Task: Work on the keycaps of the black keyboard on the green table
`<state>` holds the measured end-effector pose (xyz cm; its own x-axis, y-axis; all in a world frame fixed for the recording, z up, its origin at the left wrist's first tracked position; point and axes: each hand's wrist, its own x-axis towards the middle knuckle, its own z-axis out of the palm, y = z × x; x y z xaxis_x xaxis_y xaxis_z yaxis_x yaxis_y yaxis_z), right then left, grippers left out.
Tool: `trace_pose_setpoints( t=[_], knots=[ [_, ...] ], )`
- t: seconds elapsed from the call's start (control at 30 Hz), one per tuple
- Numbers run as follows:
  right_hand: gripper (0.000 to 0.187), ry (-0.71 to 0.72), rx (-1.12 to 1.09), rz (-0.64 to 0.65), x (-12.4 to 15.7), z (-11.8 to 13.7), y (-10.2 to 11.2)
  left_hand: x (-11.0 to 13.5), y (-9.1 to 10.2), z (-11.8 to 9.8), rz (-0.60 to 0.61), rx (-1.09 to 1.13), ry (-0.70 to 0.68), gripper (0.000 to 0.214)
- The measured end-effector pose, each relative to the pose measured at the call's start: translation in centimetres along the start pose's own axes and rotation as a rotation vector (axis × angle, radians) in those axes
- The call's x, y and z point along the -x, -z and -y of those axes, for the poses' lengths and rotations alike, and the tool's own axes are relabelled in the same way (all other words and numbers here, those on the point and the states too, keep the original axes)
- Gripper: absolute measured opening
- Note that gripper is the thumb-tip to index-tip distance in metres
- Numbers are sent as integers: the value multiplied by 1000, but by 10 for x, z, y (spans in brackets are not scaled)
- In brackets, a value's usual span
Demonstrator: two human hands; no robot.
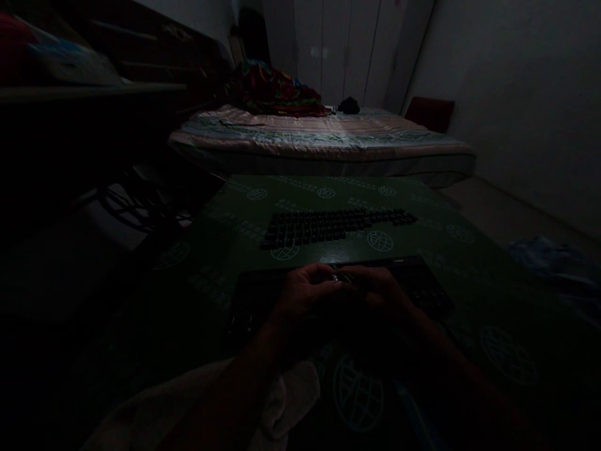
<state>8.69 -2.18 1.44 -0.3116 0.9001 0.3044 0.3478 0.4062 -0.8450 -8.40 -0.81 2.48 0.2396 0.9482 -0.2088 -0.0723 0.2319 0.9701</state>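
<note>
The light is very dim. My left hand [307, 288] and my right hand [378, 288] meet over the middle of a black keyboard [425, 282], fingers closed. Between the fingertips is a small piece with thin, shiny, wire-like strands [346, 276]; its exact kind is too dark to tell. My hands cover the keyboard's middle, while dark sections show at its left and right ends. Just beyond it, many loose black keycaps [314, 228] lie in rows on the green table, set out in the shape of a keyboard.
The green printed tabletop [220, 250] carries everything. A pale cloth [293, 401] lies near my left forearm, and a bluish, long thin object [416, 413] near my right forearm. Beyond the table stands a bed [328, 141]; a dark shelf [94, 94] is on the left.
</note>
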Motion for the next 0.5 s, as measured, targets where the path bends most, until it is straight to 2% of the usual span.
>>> trace_pose_setpoints(
  t=[0.27,0.5],
  knots=[
    [21,-51,-21,20,-2,-3,2,3,0,-3,27,-15,-6,25],
    [19,-55,78,134,-12,7,9,-2,3,-1,17,9,-30,22]
  ],
)
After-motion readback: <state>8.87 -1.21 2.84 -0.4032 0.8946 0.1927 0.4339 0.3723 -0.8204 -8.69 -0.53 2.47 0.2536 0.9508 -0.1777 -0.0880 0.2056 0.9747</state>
